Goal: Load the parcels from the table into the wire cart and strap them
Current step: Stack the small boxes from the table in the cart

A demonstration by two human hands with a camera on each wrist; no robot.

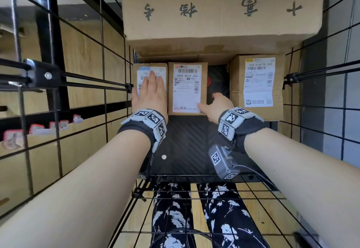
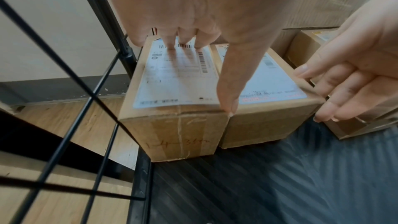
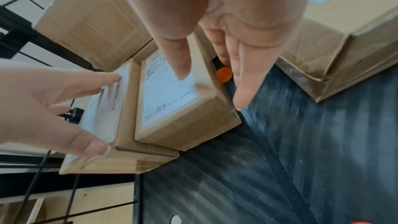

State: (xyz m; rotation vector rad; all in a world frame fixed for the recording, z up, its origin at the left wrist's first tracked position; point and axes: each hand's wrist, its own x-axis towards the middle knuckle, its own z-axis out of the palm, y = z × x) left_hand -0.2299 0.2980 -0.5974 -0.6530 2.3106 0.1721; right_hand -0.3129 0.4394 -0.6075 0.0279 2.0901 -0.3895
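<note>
Nearest the person, the black wire cart shows its front mesh panel low in the head view, and behind that a stretch of bare black ribbed floor that runs up to the parcels. A small white disc lies on this floor toward the left side.

At the far half of the floor three parcels stand in a row. The small brown cardboard box with a white label sits against the left wire wall. The left hand lies flat on its top, fingers straight and together, thumb stretched along the seam it shares with its neighbour. That neighbour, the narrow brown cardboard box with a barcode label, touches it side to side. The right hand is at this box's near right corner, thumb over the label and fingers straight down its right side; the hand is spread, not gripping.

To the right of the narrow box a dark gap of floor stays free, with an orange round cap at its back. Beyond the gap the wider brown cardboard box with a long white label stands by the right wire wall.

Farthest back, the large brown cardboard carton with black painted characters rises above the three and spans most of the cart's width.
</note>
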